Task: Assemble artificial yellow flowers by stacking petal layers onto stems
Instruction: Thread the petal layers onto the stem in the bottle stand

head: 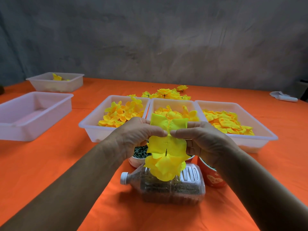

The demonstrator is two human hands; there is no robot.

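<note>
No text, label, brand or number can be read; the red cup (212, 178) bears only a blurred pale yellow marking, not legible.

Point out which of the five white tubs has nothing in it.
The near-left tub, standing apart on the orange cloth, shows only its bare floor. The far-left tub holds a few yellow petals; the three side-by-side tubs are full of them.

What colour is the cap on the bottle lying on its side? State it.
White, seen in the head view: the cap on the clear bottle.
</note>
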